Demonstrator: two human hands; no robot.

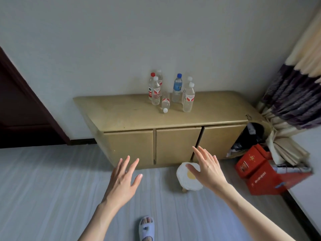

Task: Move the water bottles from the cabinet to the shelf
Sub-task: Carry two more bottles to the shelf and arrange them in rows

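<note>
Both my left hand (124, 178) and right hand (206, 168) have fingers spread, empty; water bottles (188, 99) beyond look light, probably slippery; I'd grip mid-body.

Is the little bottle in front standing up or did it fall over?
Fallen over. The small bottle lies on its side on the cabinet, white cap toward the camera.

Both forearms are bare, with no sleeve showing anywhere along them. The left hand (124, 178) and the right hand (207, 168) carry no rings, watch or bands that can be made out. Fingernails look short and plain. Near the bottom edge one foot wears a pale lilac open-toe slipper (146, 228) with a broad strap and a small dark charm on it.
</note>
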